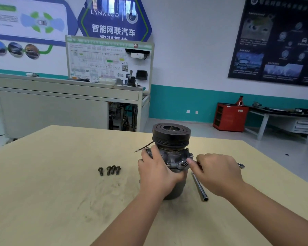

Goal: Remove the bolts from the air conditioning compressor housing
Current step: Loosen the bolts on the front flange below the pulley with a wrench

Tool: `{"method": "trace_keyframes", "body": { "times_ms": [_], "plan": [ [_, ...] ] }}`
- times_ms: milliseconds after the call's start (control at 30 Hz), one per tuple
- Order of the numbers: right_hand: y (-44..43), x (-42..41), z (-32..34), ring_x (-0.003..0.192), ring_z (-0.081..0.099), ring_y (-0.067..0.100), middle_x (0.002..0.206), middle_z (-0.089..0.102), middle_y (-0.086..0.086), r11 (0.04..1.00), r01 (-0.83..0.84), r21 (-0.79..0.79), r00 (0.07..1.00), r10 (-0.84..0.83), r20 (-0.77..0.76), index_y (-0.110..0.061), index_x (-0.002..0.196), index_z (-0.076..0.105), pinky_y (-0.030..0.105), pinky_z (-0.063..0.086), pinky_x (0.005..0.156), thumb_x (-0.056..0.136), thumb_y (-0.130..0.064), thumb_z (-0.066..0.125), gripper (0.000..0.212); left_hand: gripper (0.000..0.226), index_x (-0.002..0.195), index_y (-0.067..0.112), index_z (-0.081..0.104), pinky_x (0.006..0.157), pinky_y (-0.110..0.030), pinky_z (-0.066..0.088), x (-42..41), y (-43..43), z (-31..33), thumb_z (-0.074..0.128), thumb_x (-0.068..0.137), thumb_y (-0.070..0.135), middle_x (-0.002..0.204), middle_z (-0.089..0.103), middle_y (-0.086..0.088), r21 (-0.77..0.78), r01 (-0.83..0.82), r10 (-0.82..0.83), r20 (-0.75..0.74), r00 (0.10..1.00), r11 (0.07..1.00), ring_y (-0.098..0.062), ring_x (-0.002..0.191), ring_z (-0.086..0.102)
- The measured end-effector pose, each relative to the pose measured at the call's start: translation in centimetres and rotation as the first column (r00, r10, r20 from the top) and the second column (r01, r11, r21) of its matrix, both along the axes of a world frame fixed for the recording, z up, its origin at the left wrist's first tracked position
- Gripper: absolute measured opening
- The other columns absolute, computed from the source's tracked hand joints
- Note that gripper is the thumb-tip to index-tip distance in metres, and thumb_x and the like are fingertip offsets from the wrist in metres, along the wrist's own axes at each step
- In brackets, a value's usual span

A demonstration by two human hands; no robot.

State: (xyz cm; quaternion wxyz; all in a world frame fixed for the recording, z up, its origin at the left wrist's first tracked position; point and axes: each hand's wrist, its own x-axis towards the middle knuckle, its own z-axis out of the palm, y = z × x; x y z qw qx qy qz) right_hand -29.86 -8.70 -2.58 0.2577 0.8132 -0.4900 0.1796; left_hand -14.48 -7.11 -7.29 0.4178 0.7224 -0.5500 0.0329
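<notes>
Head view: on the pale surface (52, 201), a bar (199, 187) lies just right of the compressor (174, 158), which stands upright mid-surface. The left hand (156, 173) wraps its fingers round the compressor's body from the left. The right hand (218, 173), just right of the compressor, is curled round a wrench (241, 165), with a fingertip at a flange bolt (181, 163). Four loose bolts (109, 170) lie left of the compressor. Its black pulley (171, 133) faces up.

One head-worn view: faces forward and down, close over table (57, 189), workshop wall (194, 50) beyond.
</notes>
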Motion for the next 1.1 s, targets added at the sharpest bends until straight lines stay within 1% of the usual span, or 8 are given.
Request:
{"method": "trace_keyframes", "body": {
  "times_ms": [233, 467, 567, 733, 833, 900, 1000, 1100],
  "plan": [
    [-2.3, 0.2, 0.6, 0.062, 0.047, 0.014, 0.063, 0.050, -0.006, 0.982, -0.189, 0.015, 0.982, 0.189, -0.003, -0.023, 0.073, 0.056, 0.028, 0.016, 0.046, 0.089, -0.062, 0.015, 0.059, 0.091, 0.120, 0.017, 0.034, 0.094, -0.037, 0.041, 2.2, 0.0, 0.7, 0.072, 0.054, 0.067, 0.113, 0.045, -0.002, -0.037, 0.194, -0.195, -0.019, 0.981, 0.980, -0.021, 0.111, 0.045],
    [-3.9, 1.4, 1.0, 0.053, 0.038, 0.011, 0.056, 0.042, -0.009, 0.911, -0.407, 0.070, 0.913, 0.406, 0.033, -0.027, 0.060, 0.040, 0.023, 0.014, 0.046, 0.086, -0.063, 0.021, 0.049, 0.088, 0.114, 0.029, 0.034, 0.092, -0.037, 0.049, 5.0, -0.6, 1.4, 0.081, 0.044, 0.056, 0.116, 0.053, 0.006, 0.007, 0.444, -0.434, -0.195, 0.879, 0.896, -0.011, 0.110, 0.053],
    [-4.1, 1.6, 0.9, 0.043, 0.035, 0.012, 0.046, 0.043, -0.006, 0.880, -0.475, 0.008, 0.879, 0.474, 0.057, -0.022, 0.054, 0.041, 0.019, 0.012, 0.043, 0.087, -0.057, 0.029, 0.049, 0.088, 0.113, 0.033, 0.035, 0.089, -0.036, 0.051, 5.5, -1.0, 1.2, 0.082, 0.042, 0.055, 0.116, 0.056, 0.008, -0.013, 0.483, -0.472, -0.236, 0.849, 0.875, -0.008, 0.108, 0.057],
    [-4.5, 1.5, 1.5, 0.047, 0.045, 0.016, 0.050, 0.044, -0.007, 0.858, -0.501, 0.110, 0.864, 0.504, 0.008, -0.020, 0.057, 0.046, 0.026, 0.024, 0.045, 0.082, -0.063, 0.025, 0.054, 0.085, 0.108, 0.039, 0.031, 0.088, -0.034, 0.051, 5.4, -1.1, 0.9, 0.080, 0.042, 0.060, 0.114, 0.056, 0.011, -0.024, 0.467, -0.463, -0.184, 0.867, 0.884, -0.005, 0.106, 0.056],
    [-3.7, 1.2, 1.8, 0.040, 0.051, 0.018, 0.046, 0.051, -0.004, 0.862, -0.501, -0.071, 0.865, 0.499, -0.052, -0.015, 0.052, 0.053, 0.024, 0.028, 0.037, 0.084, -0.051, 0.039, 0.051, 0.086, 0.109, 0.039, 0.029, 0.090, -0.034, 0.049, 5.0, -0.9, 1.0, 0.080, 0.043, 0.060, 0.116, 0.054, 0.011, -0.004, 0.439, -0.433, -0.168, 0.885, 0.898, -0.006, 0.107, 0.055],
    [-3.0, 0.4, 2.3, 0.040, 0.049, 0.019, 0.044, 0.044, -0.007, 0.881, -0.457, -0.125, 0.885, 0.464, 0.038, -0.022, 0.051, 0.047, 0.021, 0.023, 0.038, 0.088, -0.053, 0.039, 0.049, 0.086, 0.109, 0.038, 0.029, 0.090, -0.031, 0.049, 4.6, -0.5, 1.0, 0.080, 0.044, 0.060, 0.115, 0.051, 0.012, -0.003, 0.397, -0.393, -0.154, 0.907, 0.918, -0.006, 0.107, 0.053],
    [-1.8, -0.6, 3.3, 0.053, 0.039, 0.017, 0.049, 0.030, -0.012, 0.946, -0.325, 0.025, 0.927, 0.313, 0.206, -0.030, 0.055, 0.026, 0.029, 0.020, 0.045, 0.085, -0.064, 0.022, 0.046, 0.089, 0.113, 0.034, 0.030, 0.086, -0.026, 0.045, 2.8, 0.0, 0.9, 0.075, 0.043, 0.066, 0.116, 0.045, 0.008, -0.017, 0.278, -0.278, -0.121, 0.953, 0.961, -0.011, 0.106, 0.050],
    [-0.8, -1.0, 3.1, 0.063, 0.041, 0.012, 0.061, 0.040, -0.010, 0.950, -0.250, 0.188, 0.957, 0.213, 0.196, -0.027, 0.061, 0.033, 0.032, 0.025, 0.057, 0.085, -0.062, 0.016, 0.046, 0.100, 0.126, 0.026, 0.024, 0.088, -0.033, 0.046, 0.4, 0.6, 0.9, 0.074, 0.050, 0.068, 0.127, 0.037, -0.004, 0.039, 0.118, -0.115, -0.069, 0.991, 0.992, -0.026, 0.108, 0.051]
  ]
}}
